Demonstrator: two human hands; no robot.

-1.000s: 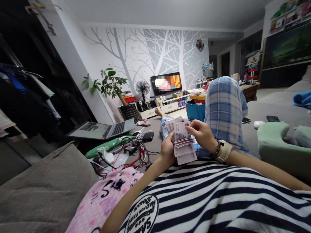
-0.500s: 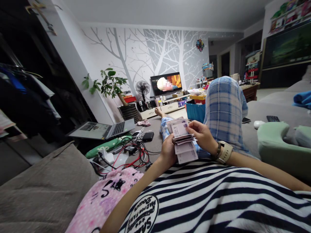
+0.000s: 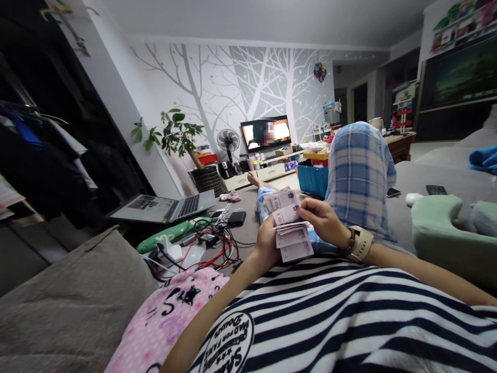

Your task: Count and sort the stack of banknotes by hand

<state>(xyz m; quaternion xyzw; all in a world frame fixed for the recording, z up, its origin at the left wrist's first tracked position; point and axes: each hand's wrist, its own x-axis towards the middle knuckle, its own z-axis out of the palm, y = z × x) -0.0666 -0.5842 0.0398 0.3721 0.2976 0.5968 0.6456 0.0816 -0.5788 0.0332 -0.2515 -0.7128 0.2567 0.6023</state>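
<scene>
A bundle of banknotes (image 3: 294, 237) is held above my lap, with several purplish notes folded over and fanned out, their lower ends hanging toward my striped shirt. My left hand (image 3: 268, 239) is closed around the bundle's left edge. My right hand (image 3: 324, 220), with a pale watch (image 3: 361, 243) at the wrist, pinches the right edge of one banknote (image 3: 286, 213) near its printed portrait. That note lies slanted over others at the top of the bundle. My left thumb and fingertips are partly hidden by the notes.
To the left lie an open laptop (image 3: 166, 207), tangled cables (image 3: 217, 241) and a black box-shaped device (image 3: 236, 218). My raised knee (image 3: 359, 171) in plaid trousers stands behind my right hand. A green neck pillow (image 3: 437, 228), a white mouse (image 3: 415, 199) and a remote (image 3: 436, 190) are at right.
My right hand has shifted slightly down and drawn the upper note lower, so more of the note behind it shows. The bundle has moved a little left. The television picture has changed.
</scene>
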